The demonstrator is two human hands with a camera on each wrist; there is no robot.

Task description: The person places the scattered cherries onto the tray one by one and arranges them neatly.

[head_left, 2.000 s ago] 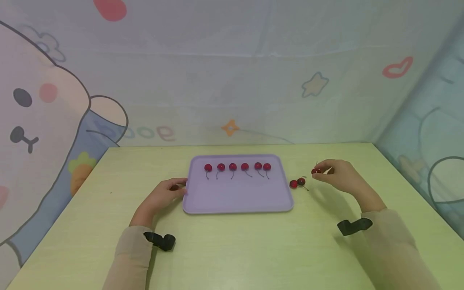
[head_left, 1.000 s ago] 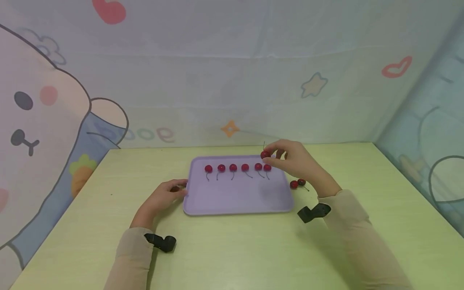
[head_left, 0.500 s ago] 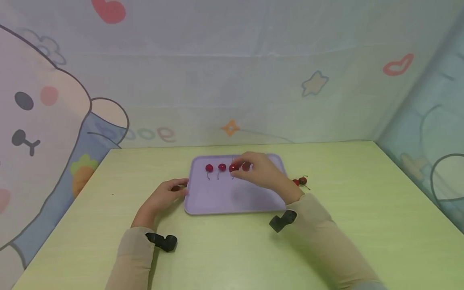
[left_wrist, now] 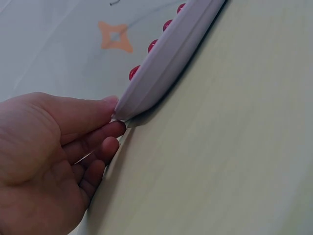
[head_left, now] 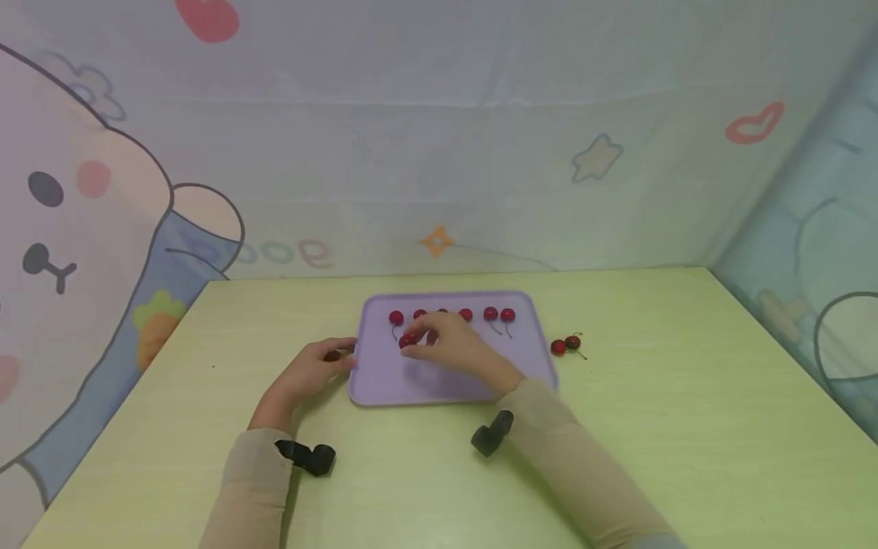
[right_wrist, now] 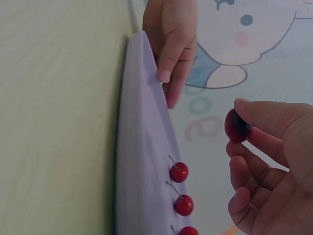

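Note:
A lilac tray (head_left: 528,358) lies on the yellow-green table with several red cherries (head_left: 490,313) in a row along its far edge. My right hand (head_left: 420,343) hovers over the tray's left part, just in front of the row, and pinches a cherry (head_left: 408,341) between thumb and fingers. The right wrist view shows that cherry (right_wrist: 237,126) held off the tray (right_wrist: 142,161), apart from the row (right_wrist: 179,172). My left hand (head_left: 339,357) pinches the tray's left edge (left_wrist: 166,63), thumb on top and fingers (left_wrist: 105,132) curled beneath.
Two loose cherries (head_left: 565,345) lie together on the table just right of the tray. A cartoon-printed cloth backdrop (head_left: 439,152) closes off the far and side edges of the table. Black straps sit on both wrists.
My right hand carried a cherry from the table's right side over the row, then leftward and down to the tray's left part. The left hand stayed on the tray's edge.

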